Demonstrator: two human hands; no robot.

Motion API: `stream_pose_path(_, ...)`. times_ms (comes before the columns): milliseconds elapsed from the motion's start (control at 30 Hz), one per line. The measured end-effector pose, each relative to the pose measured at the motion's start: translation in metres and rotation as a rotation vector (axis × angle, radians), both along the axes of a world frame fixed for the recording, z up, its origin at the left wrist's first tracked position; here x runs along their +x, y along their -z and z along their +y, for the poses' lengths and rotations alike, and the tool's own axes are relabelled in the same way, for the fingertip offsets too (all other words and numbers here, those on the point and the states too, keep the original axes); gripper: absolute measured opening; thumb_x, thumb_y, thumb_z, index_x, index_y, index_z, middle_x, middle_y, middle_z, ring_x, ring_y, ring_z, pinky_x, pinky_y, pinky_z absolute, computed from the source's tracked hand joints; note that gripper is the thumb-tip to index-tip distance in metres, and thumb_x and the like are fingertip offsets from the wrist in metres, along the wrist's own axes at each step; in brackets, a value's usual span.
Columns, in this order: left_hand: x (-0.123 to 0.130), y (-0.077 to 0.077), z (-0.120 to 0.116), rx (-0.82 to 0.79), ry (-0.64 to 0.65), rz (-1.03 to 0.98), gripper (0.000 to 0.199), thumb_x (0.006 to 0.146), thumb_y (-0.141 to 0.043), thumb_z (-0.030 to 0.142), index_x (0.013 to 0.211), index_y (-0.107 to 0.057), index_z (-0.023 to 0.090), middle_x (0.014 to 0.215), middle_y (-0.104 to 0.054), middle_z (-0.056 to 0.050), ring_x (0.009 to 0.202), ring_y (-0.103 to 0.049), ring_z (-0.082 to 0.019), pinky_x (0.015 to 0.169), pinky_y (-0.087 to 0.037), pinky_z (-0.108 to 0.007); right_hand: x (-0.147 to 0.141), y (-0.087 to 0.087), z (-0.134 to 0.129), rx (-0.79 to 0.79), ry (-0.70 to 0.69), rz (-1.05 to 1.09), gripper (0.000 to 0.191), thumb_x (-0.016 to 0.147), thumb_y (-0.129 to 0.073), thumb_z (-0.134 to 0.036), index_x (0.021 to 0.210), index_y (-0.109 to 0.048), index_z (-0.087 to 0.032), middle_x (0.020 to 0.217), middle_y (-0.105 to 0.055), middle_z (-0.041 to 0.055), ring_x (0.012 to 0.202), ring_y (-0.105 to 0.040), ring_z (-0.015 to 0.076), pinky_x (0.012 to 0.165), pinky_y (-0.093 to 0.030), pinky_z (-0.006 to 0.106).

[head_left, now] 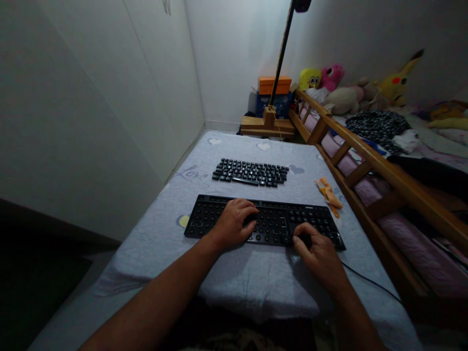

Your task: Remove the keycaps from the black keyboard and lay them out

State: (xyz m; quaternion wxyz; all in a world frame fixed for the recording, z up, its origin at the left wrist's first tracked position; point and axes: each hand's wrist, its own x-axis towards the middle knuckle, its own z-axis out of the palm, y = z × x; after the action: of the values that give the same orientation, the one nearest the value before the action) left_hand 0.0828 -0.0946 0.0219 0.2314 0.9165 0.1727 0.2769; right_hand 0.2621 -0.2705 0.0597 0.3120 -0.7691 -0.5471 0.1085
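A black keyboard (272,222) lies across the cloth-covered table; most of its left and middle part shows bare key sockets, while keys remain on its right block. My left hand (236,222) rests over the middle of it, fingers curled; what they hold, if anything, is hidden. At the lower edge, left of the number block, my right hand (316,248) has thumb and index finger pressed together at the keyboard; anything between them is too small to name. Behind the keyboard, removed black keycaps (252,171) lie in rows on the cloth.
An orange cloth and a yellow-handled tool (334,210) lie at the table's right. A cable (373,282) runs off the keyboard's right end. Along the right side stands a wooden bed rail (351,141). A wooden stand (268,124) is behind the table, and a white wardrobe (127,97) is left.
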Motion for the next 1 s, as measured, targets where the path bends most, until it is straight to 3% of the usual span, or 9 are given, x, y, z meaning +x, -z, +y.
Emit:
stream_pose_path(200,0.0,0.0,0.0,0.002,0.0,0.005,0.025,0.079,-0.063,0.018,0.104,-0.067,0.018,0.111,-0.067,-0.009,0.108,-0.058,-0.025,0.096,-0.043,-0.044,0.0,0.0,0.002,-0.061,-0.019,0.004,0.012,0.085,-0.049,-0.032,0.082,-0.056,-0.022,0.063,-0.06,-0.0013,0.055,-0.057,0.0172,0.058,-0.043,0.029)
stream_pose_path(467,0.0,-0.002,-0.001,0.0,-0.009,0.004,0.026,0.078,-0.064,0.018,0.104,-0.067,0.019,0.112,-0.067,-0.008,0.109,-0.058,-0.025,0.098,-0.043,-0.046,0.009,0.002,-0.001,-0.05,-0.085,0.063,0.008,0.081,-0.058,-0.025,0.086,-0.062,-0.022,0.089,-0.068,0.0053,0.086,-0.064,0.0229,0.08,-0.049,0.036)
stream_pose_path(600,0.0,-0.001,0.0,0.001,-0.017,-0.002,0.027,0.079,-0.063,0.018,0.105,-0.067,0.019,0.112,-0.067,-0.008,0.11,-0.058,-0.025,0.097,-0.044,-0.046,0.008,0.007,-0.001,-0.052,-0.033,0.117,0.012,0.081,-0.058,-0.029,0.09,-0.063,-0.022,0.09,-0.07,0.0049,0.085,-0.066,0.0232,0.079,-0.05,0.037)
stream_pose_path(733,0.0,0.002,0.0,0.004,-0.028,0.006,0.028,0.078,-0.064,0.018,0.106,-0.067,0.019,0.115,-0.066,-0.009,0.112,-0.057,-0.025,0.098,-0.045,-0.046,0.005,0.009,0.0,-0.033,0.038,0.137,0.015,0.08,-0.06,-0.031,0.09,-0.063,-0.021,0.083,-0.071,0.0041,0.072,-0.066,0.0215,0.067,-0.049,0.033)
stream_pose_path(833,0.0,0.003,0.0,0.009,-0.038,0.01,0.03,0.078,-0.065,0.019,0.108,-0.066,0.018,0.119,-0.065,-0.01,0.115,-0.057,-0.026,0.101,-0.044,-0.046,0.005,0.009,0.001,-0.043,0.027,0.093,0.014,0.08,-0.059,-0.032,0.086,-0.063,-0.021,0.075,-0.07,0.0033,0.065,-0.064,0.0209,0.06,-0.046,0.031)
stream_pose_path(1000,0.001,0.002,-0.001,0.022,-0.047,0.032,0.033,0.078,-0.067,0.02,0.11,-0.066,0.018,0.122,-0.065,-0.01,0.116,-0.057,-0.026,0.102,-0.044,-0.047,0.011,0.004,0.006,-0.092,-0.031,0.078,0.012,0.081,-0.056,-0.032,0.085,-0.06,-0.021,0.074,-0.07,0.003,0.064,-0.064,0.0201,0.061,-0.045,0.031)
